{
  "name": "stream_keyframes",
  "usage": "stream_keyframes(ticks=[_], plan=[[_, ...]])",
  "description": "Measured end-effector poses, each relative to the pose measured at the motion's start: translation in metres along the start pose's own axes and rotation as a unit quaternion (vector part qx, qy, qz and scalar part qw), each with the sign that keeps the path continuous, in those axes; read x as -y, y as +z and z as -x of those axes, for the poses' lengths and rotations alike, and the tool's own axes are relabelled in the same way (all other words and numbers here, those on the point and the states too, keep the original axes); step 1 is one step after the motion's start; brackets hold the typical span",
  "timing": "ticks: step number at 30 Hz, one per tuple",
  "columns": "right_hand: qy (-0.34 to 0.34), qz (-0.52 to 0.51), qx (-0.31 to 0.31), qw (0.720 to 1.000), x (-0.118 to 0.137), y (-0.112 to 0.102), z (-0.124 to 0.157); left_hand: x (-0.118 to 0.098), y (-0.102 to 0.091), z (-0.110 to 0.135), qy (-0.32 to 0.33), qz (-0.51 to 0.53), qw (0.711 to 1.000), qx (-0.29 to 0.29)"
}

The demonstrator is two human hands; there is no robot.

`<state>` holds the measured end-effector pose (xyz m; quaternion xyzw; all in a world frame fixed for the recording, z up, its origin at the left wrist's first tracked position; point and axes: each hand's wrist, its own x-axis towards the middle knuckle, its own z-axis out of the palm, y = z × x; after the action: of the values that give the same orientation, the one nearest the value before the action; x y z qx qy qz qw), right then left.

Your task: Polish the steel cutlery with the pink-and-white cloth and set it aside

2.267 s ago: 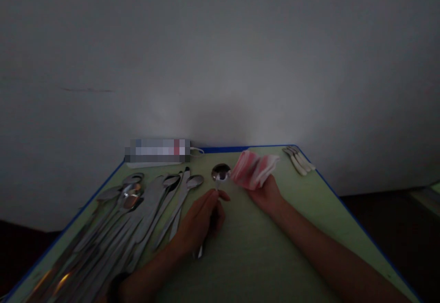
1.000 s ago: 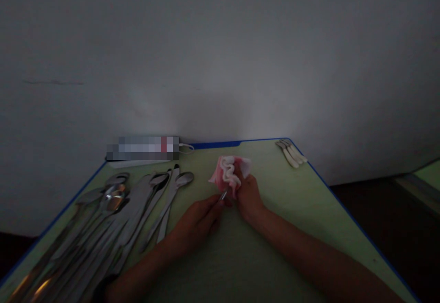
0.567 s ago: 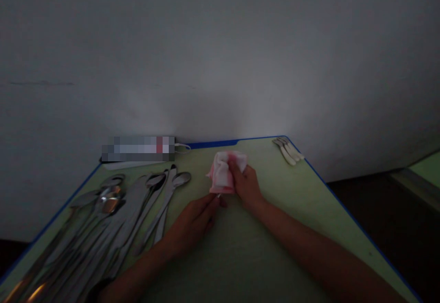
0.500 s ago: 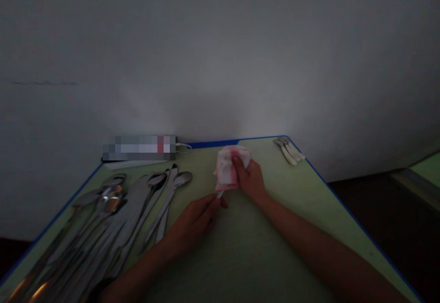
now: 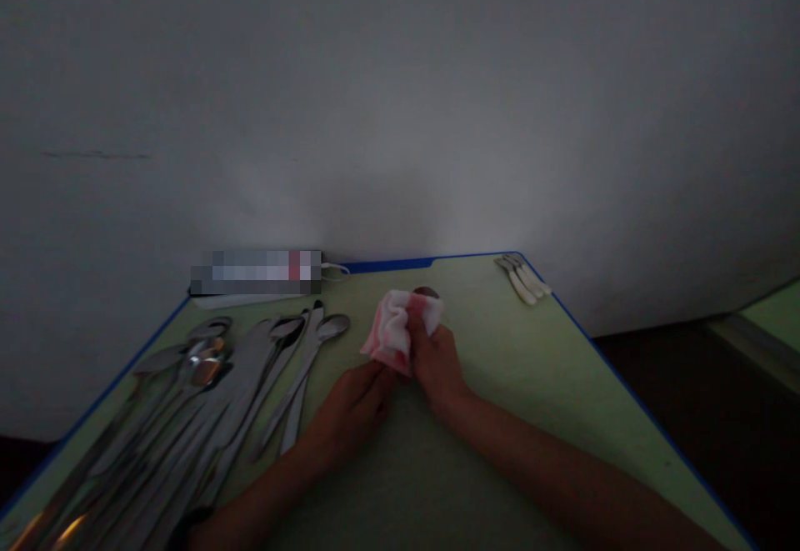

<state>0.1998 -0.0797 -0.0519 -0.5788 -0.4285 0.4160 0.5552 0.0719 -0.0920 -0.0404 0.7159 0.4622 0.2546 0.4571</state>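
While the pixelated item [image 5: 256,272] is unreadable, the right hand [image 5: 441,368] pinches cloth [image 5: 391,322] over a spoon [image 5: 427,292] pointing lengthwise away, clasped by the left hand [image 5: 351,405].

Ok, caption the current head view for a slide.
Right hand gripping a pink-and-white cloth, utensil peeking out beyond, left hand at the cloth's lower edge.

we've got a plain grey wall [image 5: 400,101] out back, thin scratch [image 5: 97,154] on its left | pale green table [image 5: 525,351], blue edging [image 5: 391,267] — pixelated thing [image 5: 256,272] near the far left corner, we can't read it | white cord [image 5: 337,269] at its right end
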Motion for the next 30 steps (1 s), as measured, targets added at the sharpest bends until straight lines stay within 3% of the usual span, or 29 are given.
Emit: stream_keyframes(ticks=[6, 13, 17, 18, 22, 23, 27, 30], plan=[[-0.077, 0.053, 0.047, 0.995, 0.005, -0.011, -0.016, 0.003, -0.001, -0.003, 0.001, 0.021, 0.999, -0.050], [-0.131, 0.113, 0.038, 0.984, 0.006, -0.050, -0.046, -0.013, -0.002, 0.001, -0.044, 0.111, 0.990, -0.075], [-0.125, 0.177, 0.173, 0.961, 0.012, -0.069, -0.052, -0.015, -0.003, 0.003, -0.027, 0.112, 0.988, -0.106], [-0.150, 0.185, 0.173, 0.956, 0.016, -0.072, -0.050, -0.015, -0.004, 0.003, -0.019, 0.100, 0.989, -0.104], [-0.255, 0.164, 0.057, 0.951, 0.036, -0.070, -0.033, -0.014, -0.006, 0.006, 0.000, 0.059, 0.996, -0.072], [-0.247, 0.160, 0.078, 0.952, 0.039, -0.067, -0.026, -0.014, -0.006, 0.006, 0.006, 0.048, 0.996, -0.069], [-0.126, 0.094, 0.278, 0.948, 0.032, -0.046, 0.002, -0.018, -0.003, 0.008, 0.033, -0.006, 0.999, -0.038], [-0.057, -0.007, 0.249, 0.967, 0.021, -0.033, 0.010, -0.020, 0.002, 0.006, 0.035, -0.002, 0.999, -0.004]])
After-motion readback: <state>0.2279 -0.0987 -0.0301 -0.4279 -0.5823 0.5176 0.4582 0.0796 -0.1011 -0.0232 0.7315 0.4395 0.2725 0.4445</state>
